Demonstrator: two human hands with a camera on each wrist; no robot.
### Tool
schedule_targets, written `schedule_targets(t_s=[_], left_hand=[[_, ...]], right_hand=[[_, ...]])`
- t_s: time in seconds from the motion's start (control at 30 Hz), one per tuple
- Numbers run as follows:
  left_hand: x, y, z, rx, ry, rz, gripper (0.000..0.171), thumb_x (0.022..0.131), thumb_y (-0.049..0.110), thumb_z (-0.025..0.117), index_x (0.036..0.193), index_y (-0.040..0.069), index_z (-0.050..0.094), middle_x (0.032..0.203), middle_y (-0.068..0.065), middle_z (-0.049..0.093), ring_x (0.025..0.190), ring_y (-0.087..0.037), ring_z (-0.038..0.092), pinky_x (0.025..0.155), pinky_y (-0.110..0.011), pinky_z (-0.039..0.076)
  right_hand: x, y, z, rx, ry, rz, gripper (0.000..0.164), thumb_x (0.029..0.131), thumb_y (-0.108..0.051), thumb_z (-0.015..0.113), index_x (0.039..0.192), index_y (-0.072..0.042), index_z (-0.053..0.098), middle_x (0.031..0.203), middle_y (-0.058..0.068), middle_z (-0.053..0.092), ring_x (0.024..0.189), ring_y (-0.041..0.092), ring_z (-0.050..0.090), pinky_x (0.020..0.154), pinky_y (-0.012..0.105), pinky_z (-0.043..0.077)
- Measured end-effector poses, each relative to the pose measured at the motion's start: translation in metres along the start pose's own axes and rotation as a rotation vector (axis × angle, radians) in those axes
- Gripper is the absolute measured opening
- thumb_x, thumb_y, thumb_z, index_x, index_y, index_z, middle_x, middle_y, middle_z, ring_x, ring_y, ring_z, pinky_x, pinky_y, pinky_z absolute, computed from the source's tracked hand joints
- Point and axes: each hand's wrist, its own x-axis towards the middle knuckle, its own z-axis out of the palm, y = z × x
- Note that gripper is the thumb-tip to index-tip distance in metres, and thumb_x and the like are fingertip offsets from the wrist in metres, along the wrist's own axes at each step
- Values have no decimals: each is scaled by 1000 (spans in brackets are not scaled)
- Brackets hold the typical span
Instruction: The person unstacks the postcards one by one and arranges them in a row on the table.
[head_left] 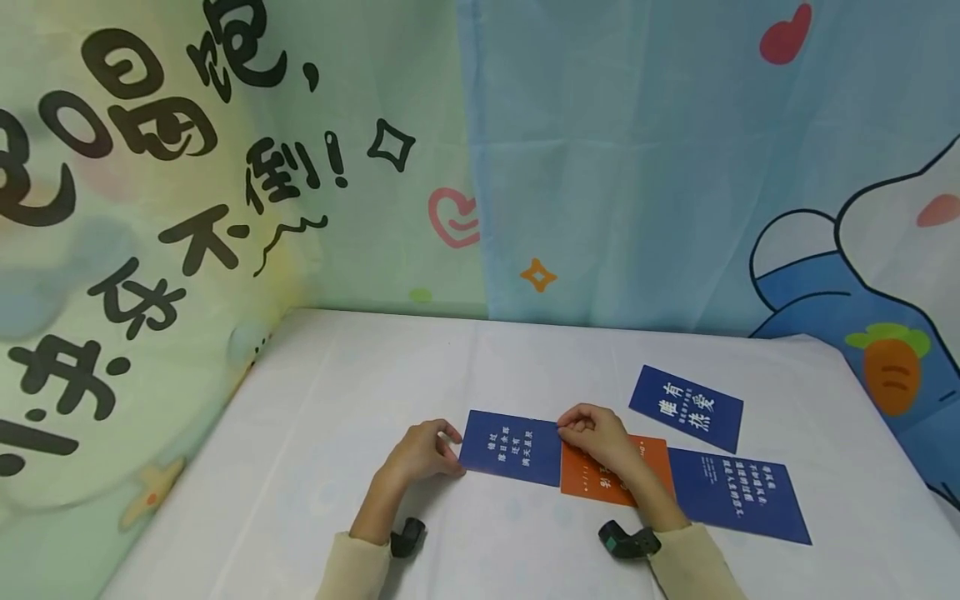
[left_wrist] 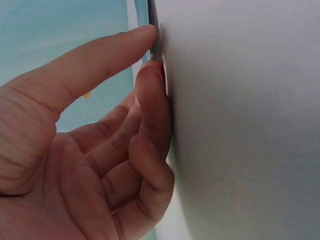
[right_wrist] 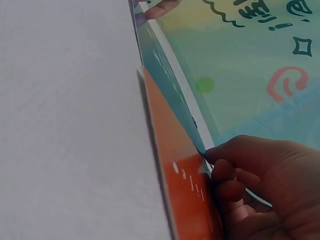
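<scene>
While the right hand point(head_left: 597, 433), fingers closed, pinches the blue card point(head_left: 512, 450) left of the orange card point(head_left: 583, 477), the left hand point(head_left: 420, 452) curls its fingers, hold unclear. Ideally, align edges gently.

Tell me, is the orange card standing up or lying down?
The orange card is lying down: the head view shows its printed face turned up on the white table, partly hidden by the right hand.

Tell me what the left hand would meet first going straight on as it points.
Probably the leftmost blue rectangular card with white lettering, immediately beside the left hand; actual contact is unclear.
</scene>
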Motion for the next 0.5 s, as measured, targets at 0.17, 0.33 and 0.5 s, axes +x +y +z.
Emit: schedule_targets(t_s=[0.17, 0.33, 0.5], left_hand=[[2, -5, -5, -35, -81, 13, 48, 67, 5, 87, 107, 1, 61, 72, -1, 63, 65, -12, 56, 67, -27, 45], [4, -10, -11, -92, -125, 13, 50, 66, 5, 87, 108, 1, 61, 73, -2, 62, 67, -13, 56, 69, -28, 45], [3, -11, -11, -98, -122, 21, 48, 67, 4, 87, 107, 1, 61, 72, -2, 61, 66, -13, 55, 67, -27, 44]], right_hand=[[1, 2, 0, 7, 8, 23, 18, 86, -9, 71, 99, 4, 67, 70, 3, 57, 63, 13, 51, 55, 21, 41], [2, 5, 0, 15, 11, 33, 16, 86, -7, 70, 98, 3, 68, 69, 3, 57, 62, 13, 51, 55, 21, 41], [2, 5, 0, 34, 1, 21, 17, 86, -7, 70, 99, 4, 67, 70, 2, 58, 62, 12, 51, 55, 21, 42]])
